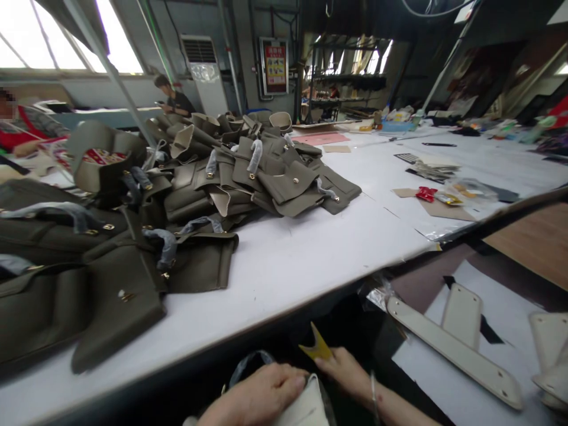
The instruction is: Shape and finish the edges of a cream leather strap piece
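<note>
At the bottom middle, my left hand (260, 393) is closed over a cream leather-like piece (306, 409), fingers bent over its edge. Most of that piece is cut off by the frame. A loop wrapped in clear plastic (248, 362) shows just behind the same hand. My right hand (344, 368), with a band at the wrist, grips a flat yellow tool (320, 348) with a V-notched end. The tool points up and left, apart from the cream piece. Dark space under the table edge lies behind both hands.
Many dark olive handbags (284, 177) with plastic-wrapped handles are heaped on the white table (284, 260). Cream strap pieces (457, 349) lie on a lower surface at right. A red packet (426, 194) and stacked pieces (432, 168) sit farther back. Two people (175, 100) are at the left.
</note>
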The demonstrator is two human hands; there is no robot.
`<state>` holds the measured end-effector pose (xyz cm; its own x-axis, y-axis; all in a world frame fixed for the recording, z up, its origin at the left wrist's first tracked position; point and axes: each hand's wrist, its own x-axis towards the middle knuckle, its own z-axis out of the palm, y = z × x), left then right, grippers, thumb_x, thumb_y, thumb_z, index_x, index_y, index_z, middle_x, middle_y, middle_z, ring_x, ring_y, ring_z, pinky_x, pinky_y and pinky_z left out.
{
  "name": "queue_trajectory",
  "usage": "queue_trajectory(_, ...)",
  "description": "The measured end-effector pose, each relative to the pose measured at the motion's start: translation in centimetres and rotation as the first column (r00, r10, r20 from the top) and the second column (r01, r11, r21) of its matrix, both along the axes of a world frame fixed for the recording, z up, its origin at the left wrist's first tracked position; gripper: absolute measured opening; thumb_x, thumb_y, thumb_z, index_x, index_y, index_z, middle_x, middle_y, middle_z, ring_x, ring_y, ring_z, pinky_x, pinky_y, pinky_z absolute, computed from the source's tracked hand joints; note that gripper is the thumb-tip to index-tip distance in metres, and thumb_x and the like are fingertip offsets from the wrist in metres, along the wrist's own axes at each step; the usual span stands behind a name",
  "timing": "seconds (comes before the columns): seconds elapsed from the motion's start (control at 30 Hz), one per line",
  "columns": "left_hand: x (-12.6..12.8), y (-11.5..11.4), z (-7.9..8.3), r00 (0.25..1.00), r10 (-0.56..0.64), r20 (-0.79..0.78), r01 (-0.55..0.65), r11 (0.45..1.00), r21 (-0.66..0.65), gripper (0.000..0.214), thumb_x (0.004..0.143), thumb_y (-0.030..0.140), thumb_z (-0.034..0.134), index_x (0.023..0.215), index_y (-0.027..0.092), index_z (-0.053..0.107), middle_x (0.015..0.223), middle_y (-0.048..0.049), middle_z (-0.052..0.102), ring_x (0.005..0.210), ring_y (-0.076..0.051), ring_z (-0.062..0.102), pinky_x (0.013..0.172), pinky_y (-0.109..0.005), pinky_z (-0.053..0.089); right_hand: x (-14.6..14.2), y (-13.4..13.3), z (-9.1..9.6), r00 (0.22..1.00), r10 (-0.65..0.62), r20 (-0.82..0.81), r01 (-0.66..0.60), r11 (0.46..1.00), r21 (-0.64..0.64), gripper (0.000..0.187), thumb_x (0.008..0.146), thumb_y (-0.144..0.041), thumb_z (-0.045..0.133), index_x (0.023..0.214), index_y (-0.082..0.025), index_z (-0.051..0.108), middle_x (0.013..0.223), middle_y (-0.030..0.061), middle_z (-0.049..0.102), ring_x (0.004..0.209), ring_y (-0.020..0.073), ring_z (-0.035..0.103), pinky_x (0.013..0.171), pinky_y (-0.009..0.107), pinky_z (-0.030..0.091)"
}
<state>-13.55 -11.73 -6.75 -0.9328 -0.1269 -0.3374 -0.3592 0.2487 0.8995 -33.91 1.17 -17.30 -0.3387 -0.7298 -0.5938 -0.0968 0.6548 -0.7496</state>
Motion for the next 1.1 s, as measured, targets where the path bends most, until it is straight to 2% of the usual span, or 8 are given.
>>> queue_trajectory(0.13, 0.0, 0.0, 0.1, 0.999, 0.037, 0.018, -0.037, 0.999, 0.000, 0.048, 0.098, 0.052, 0.036, 0.113, 0.024, 0.073, 0.112, -0.0043, 0.071, 0.095, -0.020, 0.059, 0.089, -0.029, 0.044, -4.4, 2.1, 5.9, 0.984, 0.174, 0.050, -0.173, 0.985, -0.017, 0.057, 0.086, -0.072, 0.053, 0.108, -0.019, 0.055, 0.050, -0.0080, 0.050, 0.038, 0.0115, 0.047, 0.032, 0.020, 0.039)
queue_trajectory(0.23, -0.1, 0.0, 0.4, 0.998, 0.046, 0.044, -0.048, 0.999, 0.026, 0.046, 0.098, 0.049, 0.038, 0.101, 0.022, 0.075, 0.102, -0.0033, 0.072, 0.087, -0.019, 0.060, 0.082, -0.028, 0.045, -4.8, 1.8, 9.5, 0.863, 0.461, 0.205, -0.477, 0.878, 0.033, 0.053, 0.086, -0.068, 0.057, 0.107, -0.020, 0.057, 0.059, -0.0052, 0.055, 0.041, 0.0101, 0.049, 0.033, 0.018, 0.041)
queue_trajectory(0.3, -0.1, -0.1, 0.5, 0.997, 0.053, 0.055, -0.055, 0.998, 0.034, 0.044, 0.097, 0.047, 0.040, 0.096, 0.022, 0.076, 0.097, -0.0026, 0.073, 0.084, -0.019, 0.060, 0.077, -0.027, 0.044, -4.1, 0.9, 10.6, 0.801, 0.593, 0.081, -0.597, 0.802, 0.029, 0.044, 0.081, -0.058, 0.067, 0.099, -0.019, 0.061, 0.070, -0.0030, 0.059, 0.049, 0.0104, 0.052, 0.038, 0.018, 0.040)
queue_trajectory(0.43, 0.1, -0.2, 0.0, 0.982, 0.140, 0.126, -0.142, 0.990, 0.002, 0.043, 0.092, 0.043, 0.051, 0.129, 0.025, 0.064, 0.107, -0.0038, 0.072, 0.090, -0.021, 0.063, 0.074, -0.028, 0.044, -2.8, -1.5, 11.3, 0.711, 0.611, -0.348, -0.656, 0.755, -0.014, 0.022, 0.086, -0.041, 0.064, 0.082, -0.020, 0.064, 0.072, -0.0028, 0.062, 0.066, 0.0136, 0.055, 0.056, 0.025, 0.034)
queue_trajectory(0.57, 0.3, -0.1, -0.8, 0.957, 0.234, 0.169, -0.234, 0.972, -0.019, 0.072, 0.090, 0.039, 0.056, 0.155, 0.031, 0.029, 0.101, -0.0001, 0.073, 0.088, -0.020, 0.063, 0.076, -0.029, 0.044, -1.8, -3.4, 11.3, 0.334, 0.476, -0.814, -0.744, 0.663, 0.083, 0.041, 0.100, -0.043, 0.042, 0.071, -0.021, 0.061, 0.068, 0.0010, 0.068, 0.065, 0.0165, 0.059, 0.063, 0.035, 0.026)
queue_trajectory(0.7, 0.5, 0.0, -0.5, 0.966, 0.229, 0.119, -0.221, 0.972, -0.076, 0.069, 0.092, 0.042, 0.054, 0.155, 0.038, 0.027, 0.091, 0.0025, 0.072, 0.080, -0.019, 0.060, 0.072, -0.029, 0.042, -1.0, -4.6, 11.1, 0.115, 0.426, -0.898, -0.836, 0.530, 0.144, 0.045, 0.103, -0.045, 0.033, 0.074, -0.023, 0.059, 0.070, 0.0009, 0.070, 0.063, 0.0166, 0.059, 0.063, 0.038, 0.022)
queue_trajectory(0.9, 0.3, 0.1, 1.3, 0.974, 0.191, 0.121, -0.174, 0.976, -0.133, 0.053, 0.093, 0.037, 0.050, 0.146, 0.042, 0.045, 0.093, 0.0014, 0.071, 0.079, -0.017, 0.059, 0.072, -0.025, 0.041, -1.1, -5.4, 10.8, 0.021, 0.413, -0.910, -0.880, 0.440, 0.179, 0.047, 0.104, -0.045, 0.030, 0.072, -0.023, 0.056, 0.066, 0.0000, 0.068, 0.058, 0.0159, 0.055, 0.059, 0.039, 0.016)
queue_trajectory(1.1, 0.3, 0.1, 1.7, 0.984, 0.165, 0.067, -0.157, 0.981, -0.112, 0.045, 0.095, 0.035, 0.049, 0.139, 0.044, 0.053, 0.107, 0.0043, 0.073, 0.091, -0.018, 0.063, 0.083, -0.025, 0.042, -0.8, -5.4, 10.9, -0.018, 0.412, -0.911, -0.900, 0.390, 0.194, 0.045, 0.103, -0.043, 0.033, 0.070, -0.022, 0.055, 0.065, 0.0003, 0.068, 0.055, 0.0155, 0.054, 0.058, 0.038, 0.013)
